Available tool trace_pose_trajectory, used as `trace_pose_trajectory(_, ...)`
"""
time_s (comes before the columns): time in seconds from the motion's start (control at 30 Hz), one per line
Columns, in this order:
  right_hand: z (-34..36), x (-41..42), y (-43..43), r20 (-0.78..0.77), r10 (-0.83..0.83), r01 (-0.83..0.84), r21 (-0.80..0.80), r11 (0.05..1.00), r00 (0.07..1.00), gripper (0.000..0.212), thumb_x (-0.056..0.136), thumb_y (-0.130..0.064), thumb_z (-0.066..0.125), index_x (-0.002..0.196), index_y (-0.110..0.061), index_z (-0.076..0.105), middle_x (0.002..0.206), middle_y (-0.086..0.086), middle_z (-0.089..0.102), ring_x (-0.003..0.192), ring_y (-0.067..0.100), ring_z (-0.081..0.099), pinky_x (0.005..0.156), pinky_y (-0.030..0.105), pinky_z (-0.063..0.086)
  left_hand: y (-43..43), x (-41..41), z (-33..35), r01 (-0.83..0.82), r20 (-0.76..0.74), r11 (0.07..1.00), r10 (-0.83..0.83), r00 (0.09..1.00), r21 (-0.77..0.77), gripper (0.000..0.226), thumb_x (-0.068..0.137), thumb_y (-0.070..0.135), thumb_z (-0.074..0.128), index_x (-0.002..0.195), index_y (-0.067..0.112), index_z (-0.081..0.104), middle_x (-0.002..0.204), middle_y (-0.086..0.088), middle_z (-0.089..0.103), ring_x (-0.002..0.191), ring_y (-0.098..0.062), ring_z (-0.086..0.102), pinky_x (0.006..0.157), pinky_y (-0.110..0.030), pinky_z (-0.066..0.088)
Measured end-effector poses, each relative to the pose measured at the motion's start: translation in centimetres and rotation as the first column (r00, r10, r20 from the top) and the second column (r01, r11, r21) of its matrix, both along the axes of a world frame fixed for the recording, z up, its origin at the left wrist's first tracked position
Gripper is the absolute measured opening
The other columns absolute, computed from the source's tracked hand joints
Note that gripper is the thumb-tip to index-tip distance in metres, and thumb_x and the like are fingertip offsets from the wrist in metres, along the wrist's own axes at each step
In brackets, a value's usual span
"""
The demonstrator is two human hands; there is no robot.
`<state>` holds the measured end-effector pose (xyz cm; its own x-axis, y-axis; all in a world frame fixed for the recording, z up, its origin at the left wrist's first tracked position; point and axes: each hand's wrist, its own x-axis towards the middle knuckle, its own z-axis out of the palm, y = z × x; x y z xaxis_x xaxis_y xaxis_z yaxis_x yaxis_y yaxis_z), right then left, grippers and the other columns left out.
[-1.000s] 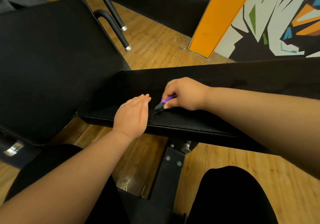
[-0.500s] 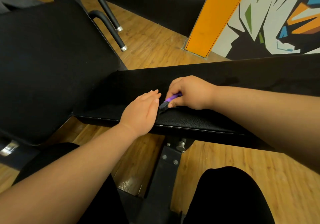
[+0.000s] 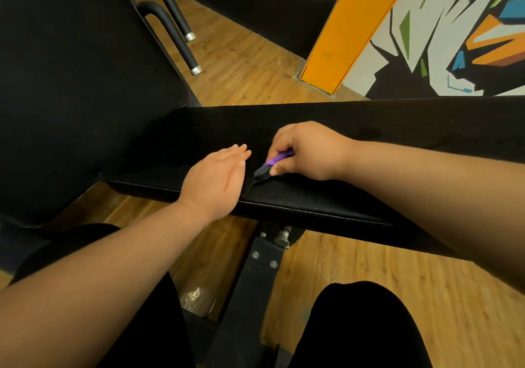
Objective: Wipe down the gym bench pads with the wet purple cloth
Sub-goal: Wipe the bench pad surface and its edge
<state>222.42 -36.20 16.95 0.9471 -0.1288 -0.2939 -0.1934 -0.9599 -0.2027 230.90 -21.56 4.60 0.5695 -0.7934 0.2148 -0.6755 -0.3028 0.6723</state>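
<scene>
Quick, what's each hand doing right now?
Left hand: open, flat on the black leather bench pad.
Right hand: closed, holding the small purple cloth.

most of the purple cloth (image 3: 279, 158) is buried inside the right hand (image 3: 306, 151) so only a small strip pokes out, and the bench pad (image 3: 312, 200) runs off the right edge

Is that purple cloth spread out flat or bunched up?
Bunched up: only a small purple bit of the cloth pokes out of the right hand, which grips it on the bench pad.
</scene>
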Motion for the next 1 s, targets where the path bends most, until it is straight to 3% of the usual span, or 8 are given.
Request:
trace_pose_trajectory(0.1,0.0,0.5,0.0,-0.019,0.023,-0.023,-0.004,1.000,1.000,0.009,0.085,-0.025,0.072,0.093,-0.024,0.072,0.098,-0.010,0.057,0.097,0.012,0.057,0.091,0.031,0.046,0.1,0.0,0.0,0.003,0.006,1.000,-0.003,1.000,0.004,0.061,0.093,0.036,0.016,0.141,0.016,0.047,0.148,0.001,0.045,0.141,-0.010,0.033,0.112,-0.019,0.017)
trace_pose_trajectory(0.3,3.1,-3.7,-1.7,-0.017,-0.007,0.007,0.011,1.000,1.000,0.011,0.083,-0.023,0.073,0.093,-0.024,0.073,0.098,-0.012,0.060,0.092,0.002,0.056,0.079,0.007,0.038,0.2,-0.1,-0.1,0.024,0.046,1.000,-0.024,0.999,0.005,0.062,0.094,0.038,0.013,0.142,0.015,0.047,0.148,-0.001,0.046,0.141,-0.013,0.034,0.112,-0.021,0.018)
trace_pose_trajectory(0.4,2.4,-3.4,-1.2,0.019,-0.041,0.041,-0.018,0.999,0.999,0.011,0.083,-0.024,0.073,0.094,-0.021,0.073,0.097,-0.010,0.059,0.091,0.006,0.055,0.083,0.017,0.042,0.3,-0.2,0.1,0.045,0.060,0.998,-0.047,0.997,0.034,0.063,0.095,0.041,0.013,0.144,0.015,0.044,0.149,-0.001,0.043,0.141,-0.013,0.033,0.111,-0.020,0.016)
trace_pose_trajectory(0.5,1.2,-2.2,-0.1,0.039,-0.058,0.059,-0.024,0.998,0.998,0.009,0.084,-0.026,0.072,0.093,-0.023,0.072,0.096,-0.011,0.057,0.094,0.009,0.055,0.086,0.025,0.044,0.4,-0.2,0.5,0.061,0.025,0.996,-0.063,0.998,0.072,0.048,0.104,0.034,0.024,0.148,0.018,0.037,0.154,0.002,0.036,0.144,-0.010,0.026,0.111,-0.019,0.014)
trace_pose_trajectory(0.73,3.8,-4.9,-1.0,-0.036,-0.103,0.101,-0.036,0.994,0.994,0.009,0.084,-0.025,0.072,0.093,-0.026,0.070,0.100,-0.010,0.059,0.094,0.008,0.056,0.088,0.026,0.045,0.1,-0.2,1.1,0.063,-0.058,0.997,-0.061,0.996,0.036,0.044,0.105,0.030,0.027,0.146,0.021,0.040,0.153,0.005,0.037,0.143,-0.007,0.026,0.110,-0.018,0.014)
trace_pose_trajectory(0.9,3.6,-5.1,-0.8,0.006,-0.112,0.112,-0.040,0.993,0.994,0.010,0.084,-0.026,0.072,0.094,-0.025,0.071,0.099,-0.010,0.058,0.096,0.010,0.056,0.090,0.029,0.045,-1.5,-2.1,3.2,0.198,-0.048,0.979,-0.201,0.978,-0.048,0.044,0.105,0.031,0.026,0.146,0.022,0.041,0.153,0.010,0.035,0.142,-0.003,0.025,0.111,-0.016,0.015)
trace_pose_trajectory(1.0,2.9,-3.6,-0.3,0.002,-0.102,0.102,-0.035,0.994,0.995,0.010,0.085,-0.026,0.071,0.094,-0.025,0.069,0.100,-0.009,0.057,0.098,0.012,0.055,0.094,0.034,0.045,-2.4,-2.4,3.1,0.181,-0.079,0.981,-0.186,0.979,-0.063,0.043,0.106,0.030,0.026,0.146,0.022,0.040,0.155,0.008,0.033,0.143,-0.004,0.024,0.113,-0.019,0.015)
